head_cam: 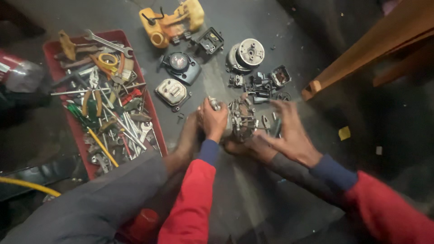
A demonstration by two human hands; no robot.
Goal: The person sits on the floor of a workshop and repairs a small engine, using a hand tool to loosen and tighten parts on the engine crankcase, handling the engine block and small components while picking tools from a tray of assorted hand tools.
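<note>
A small metal engine block [242, 118] with springs and fittings sits on the dark floor between bare feet. My left hand [212, 119] is closed around its left side, a small shiny part sticking up by the thumb. My right hand [289, 133] hovers with fingers spread just right of the block, blurred, holding nothing I can see. Both arms wear red sleeves with blue cuffs.
A red tray [52, 47] at left holds several wrenches, pliers and screwdrivers. Loose engine parts lie beyond the block: a yellow housing [169, 22], dark covers [181, 65], a silver cover [172, 91], a round flywheel unit [246, 55]. A wooden furniture leg [361, 49] stands at right.
</note>
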